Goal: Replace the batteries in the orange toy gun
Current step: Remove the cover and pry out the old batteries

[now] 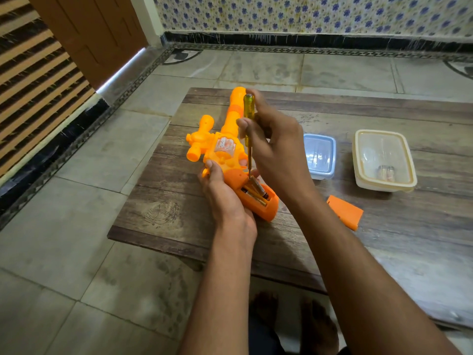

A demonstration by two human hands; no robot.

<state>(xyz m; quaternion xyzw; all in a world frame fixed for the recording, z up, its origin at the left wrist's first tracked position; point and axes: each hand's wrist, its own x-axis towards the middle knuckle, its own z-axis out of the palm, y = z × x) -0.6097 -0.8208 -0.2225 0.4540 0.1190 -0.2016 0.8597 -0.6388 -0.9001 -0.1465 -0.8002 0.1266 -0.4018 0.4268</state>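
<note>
- Left hand (pixel 222 190) grips gun (pixel 225 149) on bench (pixel 163 201)
- Right hand (pixel 276 147) holds screwdriver (pixel 248 124) — tip at batteries (pixel 256 192)
- Cover (pixel 345 211) lies nearby

Probably home: floral wall tiles (pixel 307 14), wooden door (pixel 84 34).

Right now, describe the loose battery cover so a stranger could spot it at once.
On the wooden table, look right of the toy gun and nearer than the two plastic containers. The battery cover lies there alone: a flat orange rectangle, the only loose orange piece.
</note>
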